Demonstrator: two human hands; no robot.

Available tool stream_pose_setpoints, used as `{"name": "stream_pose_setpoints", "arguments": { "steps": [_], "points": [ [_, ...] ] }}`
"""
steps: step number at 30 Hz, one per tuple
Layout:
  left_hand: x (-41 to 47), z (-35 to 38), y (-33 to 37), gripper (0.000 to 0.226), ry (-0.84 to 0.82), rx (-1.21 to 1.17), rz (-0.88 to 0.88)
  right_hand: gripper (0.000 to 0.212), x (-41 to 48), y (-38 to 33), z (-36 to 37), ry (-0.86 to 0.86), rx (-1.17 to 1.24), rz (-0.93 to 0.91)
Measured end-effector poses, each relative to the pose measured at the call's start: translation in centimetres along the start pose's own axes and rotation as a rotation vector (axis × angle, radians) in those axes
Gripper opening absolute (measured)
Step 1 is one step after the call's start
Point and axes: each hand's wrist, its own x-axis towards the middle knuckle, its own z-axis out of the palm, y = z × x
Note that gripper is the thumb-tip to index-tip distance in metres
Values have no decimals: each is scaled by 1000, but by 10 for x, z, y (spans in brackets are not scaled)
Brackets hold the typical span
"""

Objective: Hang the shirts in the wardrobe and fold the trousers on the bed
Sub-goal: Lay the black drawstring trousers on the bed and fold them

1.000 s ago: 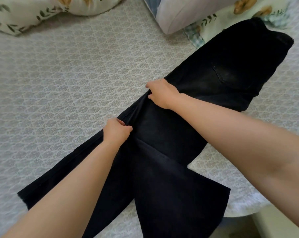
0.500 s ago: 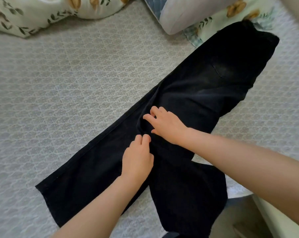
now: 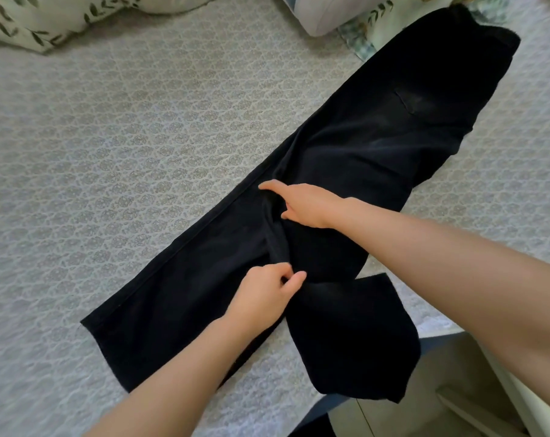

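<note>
Black trousers (image 3: 377, 146) lie diagonally across the bed (image 3: 109, 168), waistband at the far right, legs toward me. One leg stretches to the lower left; the other hangs over the bed's near edge at the right. My left hand (image 3: 264, 294) pinches a raised crease of the fabric where the legs meet. My right hand (image 3: 305, 203) rests just beyond it on the same crease, index finger extended and the other fingers curled into the cloth.
The bed has a grey patterned cover. Floral pillows (image 3: 46, 20) lie at the far left, a pale pillow (image 3: 327, 14) and a floral cloth at the far right. The bed's edge and the floor (image 3: 409, 405) show at the lower right.
Both hands shifted from the trousers' left edge to the inner seam between the legs. The left hand went from flat to pinching a crease. The left leg now lies flatter.
</note>
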Motion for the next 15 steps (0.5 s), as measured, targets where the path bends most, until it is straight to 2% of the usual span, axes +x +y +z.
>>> {"name": "stream_pose_setpoints", "arguments": {
  "steps": [3, 5, 6, 8, 10, 11, 15],
  "points": [
    [-23, -41, -40, 33, 70, -107, -170, 42, 3, -1, 3, 6, -1, 30],
    [-27, -74, -69, 36, 158, -244, -349, 22, 5, -5, 3, -18, -59, 68],
    [-26, -89, -81, 36, 160, -336, -446, 19, 6, -8, 3, -14, -68, 80],
    [-28, -112, -91, 37, 39, -405, -613, 24, 9, -15, 2, 4, -38, 85],
    [-30, -114, -90, 52, -87, -339, -712, 28, 12, -24, 1, -6, 31, 86],
    [-29, -110, -86, 57, -95, -296, -735, 31, 13, -30, 1, -34, 54, 78],
    [-24, -91, -71, 64, 90, -166, -812, 44, 15, -51, 4, -226, 7, 28]
  ]
}}
